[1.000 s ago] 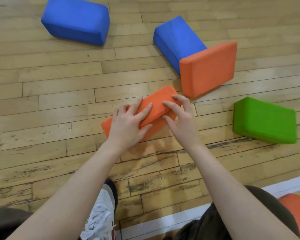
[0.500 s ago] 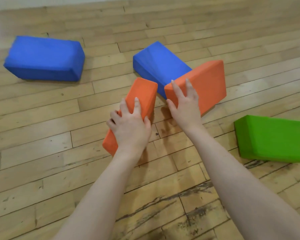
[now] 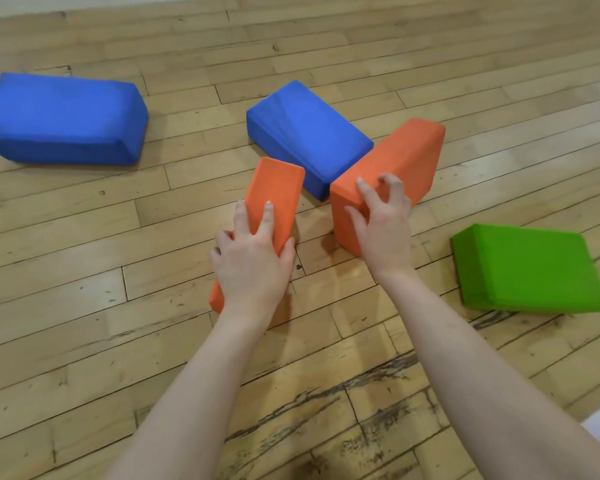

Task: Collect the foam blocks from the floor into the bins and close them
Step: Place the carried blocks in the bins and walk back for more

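Floor: wood boards [image 3: 84, 258], head view, no bins seen.
Left hand [image 3: 253, 261]: wrapped round small orange block [image 3: 271, 202].
Right hand [image 3: 381, 223]: fingers curled on big orange block [image 3: 392, 168] — leaning on blue block [image 3: 309, 133].
Risk: one-hand holds may slip — soft foam could drop.

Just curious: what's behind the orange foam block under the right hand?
The middle blue foam block lies behind the orange foam block that the right hand grips; whether they touch is hidden.
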Demonstrator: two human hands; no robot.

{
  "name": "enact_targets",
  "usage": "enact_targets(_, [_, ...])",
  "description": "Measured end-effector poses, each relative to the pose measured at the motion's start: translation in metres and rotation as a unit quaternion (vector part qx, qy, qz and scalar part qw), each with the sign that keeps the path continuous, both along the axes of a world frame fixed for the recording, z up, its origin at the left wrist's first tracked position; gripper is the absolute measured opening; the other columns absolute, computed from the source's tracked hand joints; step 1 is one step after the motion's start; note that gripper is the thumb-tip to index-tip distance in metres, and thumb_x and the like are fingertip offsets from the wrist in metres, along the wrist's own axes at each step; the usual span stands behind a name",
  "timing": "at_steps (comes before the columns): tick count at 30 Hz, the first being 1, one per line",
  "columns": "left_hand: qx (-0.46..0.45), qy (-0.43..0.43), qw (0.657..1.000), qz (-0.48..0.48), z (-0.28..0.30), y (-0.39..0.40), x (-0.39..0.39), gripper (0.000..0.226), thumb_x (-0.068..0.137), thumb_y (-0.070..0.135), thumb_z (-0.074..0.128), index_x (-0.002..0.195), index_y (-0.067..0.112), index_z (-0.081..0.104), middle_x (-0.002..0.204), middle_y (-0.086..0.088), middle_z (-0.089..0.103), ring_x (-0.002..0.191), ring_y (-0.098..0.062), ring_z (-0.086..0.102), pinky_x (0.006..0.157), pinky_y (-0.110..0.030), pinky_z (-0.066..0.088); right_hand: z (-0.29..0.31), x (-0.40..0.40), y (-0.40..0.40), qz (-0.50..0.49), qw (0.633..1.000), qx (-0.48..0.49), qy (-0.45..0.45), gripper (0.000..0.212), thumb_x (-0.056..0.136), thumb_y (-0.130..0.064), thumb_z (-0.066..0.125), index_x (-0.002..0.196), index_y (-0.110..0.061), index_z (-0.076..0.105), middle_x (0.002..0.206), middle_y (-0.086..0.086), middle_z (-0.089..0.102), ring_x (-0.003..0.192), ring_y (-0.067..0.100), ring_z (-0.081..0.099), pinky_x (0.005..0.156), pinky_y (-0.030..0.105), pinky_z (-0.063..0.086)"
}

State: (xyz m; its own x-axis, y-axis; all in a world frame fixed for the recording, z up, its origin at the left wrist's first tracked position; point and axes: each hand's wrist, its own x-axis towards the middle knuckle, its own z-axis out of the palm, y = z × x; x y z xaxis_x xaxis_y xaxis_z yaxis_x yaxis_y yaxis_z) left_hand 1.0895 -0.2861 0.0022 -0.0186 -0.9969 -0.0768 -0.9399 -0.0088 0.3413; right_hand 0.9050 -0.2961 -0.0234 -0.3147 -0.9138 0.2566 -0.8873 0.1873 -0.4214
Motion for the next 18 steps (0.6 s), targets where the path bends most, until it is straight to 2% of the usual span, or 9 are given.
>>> enact_targets(5, [0.011,0.024,0.999,0.021,0.010,0.003,-0.004,0.060,0.090,0.049,0.049,0.144,0.031,0.033,0.154,-0.004,0.022,0.115,-0.035,0.041,0.098,-0.044,0.032,0.003,0.006,0.030,0.041,0.996,-0.056,-0.056,0.034,0.088,-0.009,0.059,0.122,-0.004,0.060,0.132,0.022,0.045,0.119,0.038,0.047,0.103,0.045,0.041])
enact_targets(8, [0.023,0.039,0.998,0.038,0.019,0.014,0.005,0.060,0.088,0.049,0.052,0.143,0.033,0.035,0.153,-0.003,0.024,0.117,-0.036,0.040,0.099,-0.043,0.031,0.016,0.018,0.061,0.055,0.991,-0.073,-0.093,0.033,0.091,-0.007,0.058,0.123,-0.001,0.057,0.129,0.021,0.044,0.121,0.029,0.044,0.106,0.033,0.037])
enact_targets(11, [0.030,0.040,0.998,0.047,0.027,0.036,0.015,0.060,0.086,0.049,0.054,0.142,0.035,0.037,0.152,-0.001,0.027,0.118,-0.035,0.040,0.099,-0.043,0.031,0.024,0.033,0.098,0.076,0.989,-0.051,-0.120,0.031,0.089,-0.006,0.061,0.119,0.000,0.057,0.126,0.020,0.044,0.117,0.020,0.043,0.102,0.018,0.036])
enact_targets(13, [0.045,0.044,0.997,0.052,0.028,0.051,0.020,0.060,0.086,0.050,0.054,0.142,0.035,0.037,0.151,-0.001,0.029,0.119,-0.034,0.040,0.099,-0.043,0.032,0.022,0.040,0.120,0.082,0.991,-0.007,-0.109,0.028,0.090,-0.017,0.059,0.115,-0.003,0.058,0.125,0.015,0.046,0.112,0.021,0.047,0.095,0.027,0.046])
enact_targets(16, [0.060,0.043,0.996,0.047,0.023,0.070,0.026,0.061,0.086,0.050,0.054,0.142,0.034,0.037,0.151,-0.003,0.028,0.121,-0.035,0.039,0.100,-0.044,0.031,0.023,0.050,0.134,0.044,0.993,0.054,-0.098,0.044,0.090,-0.044,0.051,0.117,-0.011,0.055,0.127,0.007,0.046,0.108,0.025,0.052,0.080,0.042,0.053])
enact_targets(18, [0.056,0.040,0.997,0.039,0.020,0.074,0.029,0.061,0.086,0.049,0.054,0.143,0.034,0.036,0.152,-0.004,0.027,0.123,-0.036,0.038,0.101,-0.045,0.030,0.029,0.055,0.127,0.007,0.994,0.072,-0.086,0.057,0.086,-0.056,0.046,0.128,-0.017,0.049,0.133,0.009,0.041,0.113,0.029,0.049,0.086,0.046,0.050])
